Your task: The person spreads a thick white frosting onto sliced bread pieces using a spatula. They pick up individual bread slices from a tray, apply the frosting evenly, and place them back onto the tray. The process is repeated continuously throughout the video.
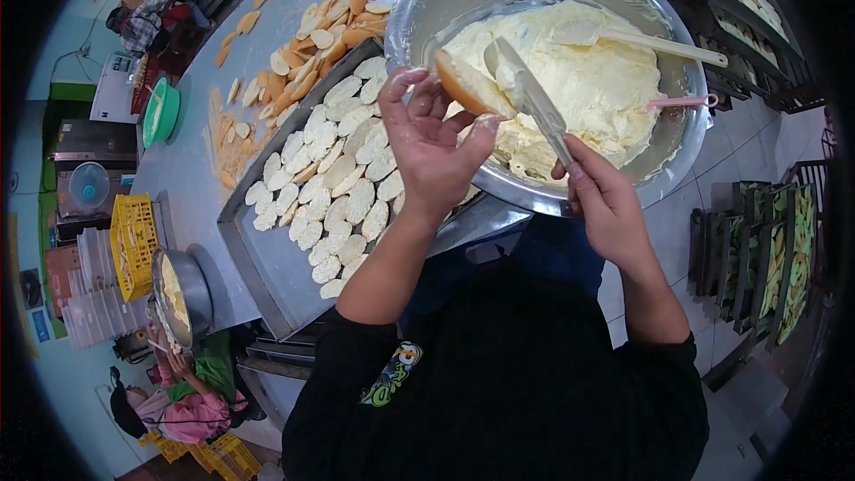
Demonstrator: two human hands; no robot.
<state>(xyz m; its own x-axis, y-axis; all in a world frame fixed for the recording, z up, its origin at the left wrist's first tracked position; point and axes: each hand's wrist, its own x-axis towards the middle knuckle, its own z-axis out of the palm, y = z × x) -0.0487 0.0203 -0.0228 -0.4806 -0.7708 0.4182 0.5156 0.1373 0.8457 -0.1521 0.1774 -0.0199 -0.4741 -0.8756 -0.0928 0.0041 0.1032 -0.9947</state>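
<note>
Over the near left rim of a large metal bowl (684, 138), my left hand (432, 147) holds a slice of bread (472, 87) with a brown crust, its pale cut face turned right. My right hand (598, 196) grips the handle of a spreading knife (536, 105). Its broad blade carries a dab of cream and lies close to the bread; whether they touch I cannot tell. Pale yellow cream (583, 62) fills much of the bowl. A white-handled spatula (663, 42) and a pink-handled tool (681, 101) rest in it.
Left of the bowl, a metal tray (307, 301) holds rows of cream-coated slices. Plain bread slices (312, 49) are heaped on the metal table (196, 178) beyond it. At the lower left, a person (183, 405) works at another bowl (198, 289). Racks of trays (757, 254) stand at right.
</note>
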